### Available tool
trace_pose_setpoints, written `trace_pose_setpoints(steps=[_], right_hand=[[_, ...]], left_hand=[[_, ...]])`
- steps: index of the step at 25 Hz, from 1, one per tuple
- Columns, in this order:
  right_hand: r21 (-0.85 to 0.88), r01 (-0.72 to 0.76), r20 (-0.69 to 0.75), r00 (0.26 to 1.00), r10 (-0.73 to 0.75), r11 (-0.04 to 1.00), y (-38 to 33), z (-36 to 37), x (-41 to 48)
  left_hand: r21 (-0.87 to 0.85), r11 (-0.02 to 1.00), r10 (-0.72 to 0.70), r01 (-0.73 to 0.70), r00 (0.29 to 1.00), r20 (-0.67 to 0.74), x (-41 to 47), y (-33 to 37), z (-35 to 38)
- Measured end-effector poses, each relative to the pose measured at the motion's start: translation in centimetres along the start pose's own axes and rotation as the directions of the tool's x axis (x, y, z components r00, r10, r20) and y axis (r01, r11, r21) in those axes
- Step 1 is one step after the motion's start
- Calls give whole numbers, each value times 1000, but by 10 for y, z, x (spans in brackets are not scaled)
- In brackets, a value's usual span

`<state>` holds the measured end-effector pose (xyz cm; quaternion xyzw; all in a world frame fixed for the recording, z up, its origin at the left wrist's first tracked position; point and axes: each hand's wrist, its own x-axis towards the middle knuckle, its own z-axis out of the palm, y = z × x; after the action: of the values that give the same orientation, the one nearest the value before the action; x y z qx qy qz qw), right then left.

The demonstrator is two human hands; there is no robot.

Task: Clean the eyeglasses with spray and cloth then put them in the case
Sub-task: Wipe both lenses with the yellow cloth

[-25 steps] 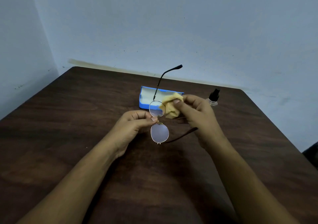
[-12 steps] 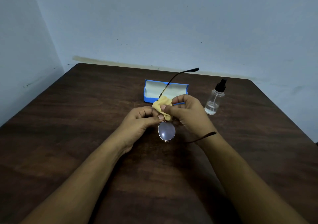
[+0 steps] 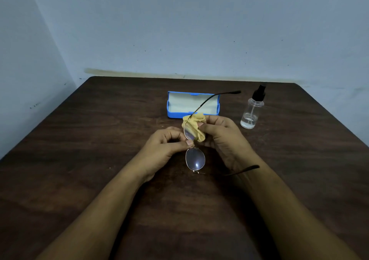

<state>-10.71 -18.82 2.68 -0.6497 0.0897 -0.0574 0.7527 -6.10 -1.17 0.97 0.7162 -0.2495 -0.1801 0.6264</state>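
Dark wooden table. Blue case lies open at the far side, presumably ready to receive. Spray bottle upright just right of it, clear of the work. Left hand pinches the eyeglasses at the bridge, steadying them above the table. Right hand presses the yellow cloth onto the far lens; near lens bare.

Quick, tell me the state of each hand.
Left hand: closed, pinching the glasses at the bridge.
Right hand: closed, holding the cloth against the far lens.
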Motion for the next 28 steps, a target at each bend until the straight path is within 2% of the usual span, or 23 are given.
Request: trace_pose_setpoints(steps=[3, 8, 13, 17, 22, 25, 28], right_hand=[[10, -30, 52, 998, 30, 999, 0, 0, -2], [-132, -3, 51, 999, 10, 991, 1, -3, -2], [-37, -90, 84, 992, 93, 995, 1, -3, 0], [-139, -37, 38, 998, 43, 990, 4, -1, 1], [-17, -88, 92, 992, 89, 996, -3, -4, 1], [-128, -146, 148, 975, 164, 981, -4, -8, 1], [-250, -176, 139, 967, 215, 952, -8, -12, 1]], left_hand=[[23, 999, -32, 32, 999, 25, 0, 1, 2], [-13, 1000, -13, 13, 999, 42, 1, 0, -1], [-22, 999, -25, 27, 997, 76, 2, 1, -2], [-17, 999, -33, 34, 996, 77, 3, 2, -2], [-26, 999, -37, 38, 998, 55, 5, 0, -4], [6, 999, -54, 54, 995, 80, 3, 0, -2], [10, 998, -64, 63, 993, 102, 3, 0, -3]])
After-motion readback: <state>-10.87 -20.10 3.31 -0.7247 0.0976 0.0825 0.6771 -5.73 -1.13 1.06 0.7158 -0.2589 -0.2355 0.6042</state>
